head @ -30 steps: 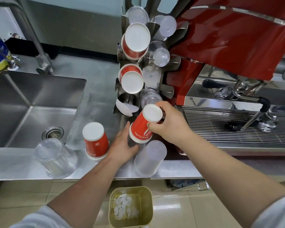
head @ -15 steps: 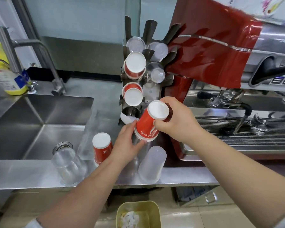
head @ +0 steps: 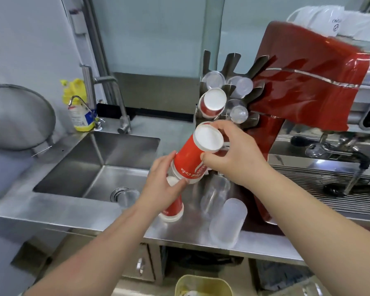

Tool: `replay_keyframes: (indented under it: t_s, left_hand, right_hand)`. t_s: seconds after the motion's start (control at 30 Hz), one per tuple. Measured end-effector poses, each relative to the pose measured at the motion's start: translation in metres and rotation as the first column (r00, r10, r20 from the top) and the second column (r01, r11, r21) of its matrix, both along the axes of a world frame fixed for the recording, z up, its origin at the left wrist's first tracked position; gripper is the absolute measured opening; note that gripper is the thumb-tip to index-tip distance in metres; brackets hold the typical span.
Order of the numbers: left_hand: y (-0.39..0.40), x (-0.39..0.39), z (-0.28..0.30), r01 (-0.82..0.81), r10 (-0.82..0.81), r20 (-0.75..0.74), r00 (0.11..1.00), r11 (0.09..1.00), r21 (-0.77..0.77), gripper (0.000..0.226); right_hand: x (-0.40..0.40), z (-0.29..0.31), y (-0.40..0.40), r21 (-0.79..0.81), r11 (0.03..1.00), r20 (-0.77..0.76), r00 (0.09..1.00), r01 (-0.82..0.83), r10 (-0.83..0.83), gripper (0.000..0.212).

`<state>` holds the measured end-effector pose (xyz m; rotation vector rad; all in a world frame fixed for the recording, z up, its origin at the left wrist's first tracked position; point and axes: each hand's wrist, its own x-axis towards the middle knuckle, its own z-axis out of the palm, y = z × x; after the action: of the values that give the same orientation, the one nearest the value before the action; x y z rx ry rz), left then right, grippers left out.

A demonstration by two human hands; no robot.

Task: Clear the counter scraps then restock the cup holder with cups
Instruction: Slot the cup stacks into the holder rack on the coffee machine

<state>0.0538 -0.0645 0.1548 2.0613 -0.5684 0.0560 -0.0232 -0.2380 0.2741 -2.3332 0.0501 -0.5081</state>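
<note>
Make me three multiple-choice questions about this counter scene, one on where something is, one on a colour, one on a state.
1. Where is the yellow bottle?
A. behind the sink, by the faucet
B. on the espresso machine
C. in the bin

2. What colour is the cup stack in the hands?
A. blue
B. red
C. green

3. How is that stack held?
A. by neither hand
B. by the left hand only
C. by both hands

Answers: A, it stands by the faucet; B, red walls with a white base; C, the left hand grips its lower end and the right hand its upper end.
</note>
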Motion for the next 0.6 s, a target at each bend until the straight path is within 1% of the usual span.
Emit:
replay_keyframes:
  t_s: [0.13,0.3,0.43,0.5,0.53,0.6]
  left_hand:
    - [0.014,-0.001,-0.011,-0.067,0.068,-0.059,0.996,0.997,0.031,0.078]
    - [0.018,-0.009,-0.03,-0.108,0.101,-0.186,0.977,0.994,-0.027,0.075]
    - [0.016,-0.01,-0.038,-0.126,0.122,-0.216,0.969,0.992,-0.003,0.071]
    - [0.015,-0.011,-0.043,-0.152,0.143,-0.244,0.959,0.988,-0.018,0.068]
    - [0.014,-0.012,-0.047,-0.166,0.153,-0.245,0.957,0.986,-0.032,0.063]
    - [0.012,-0.012,-0.053,-0.186,0.163,-0.25,0.954,0.98,-0.069,0.058]
  right_hand:
    - [0.018,-0.013,0.018,-0.001,0.999,-0.034,0.998,-0.046,0.046,0.047]
    - [0.029,-0.03,0.025,-0.011,0.999,-0.125,0.991,-0.05,0.048,0.046]
    - [0.039,-0.045,0.027,0.046,0.996,-0.154,0.985,-0.073,0.08,0.043]
    - [0.042,-0.05,0.028,0.049,0.995,-0.177,0.98,-0.085,0.093,0.042]
    - [0.044,-0.053,0.028,0.045,0.995,-0.186,0.978,-0.09,0.097,0.041]
    - [0.048,-0.06,0.029,0.029,0.995,-0.218,0.971,-0.096,0.1,0.044]
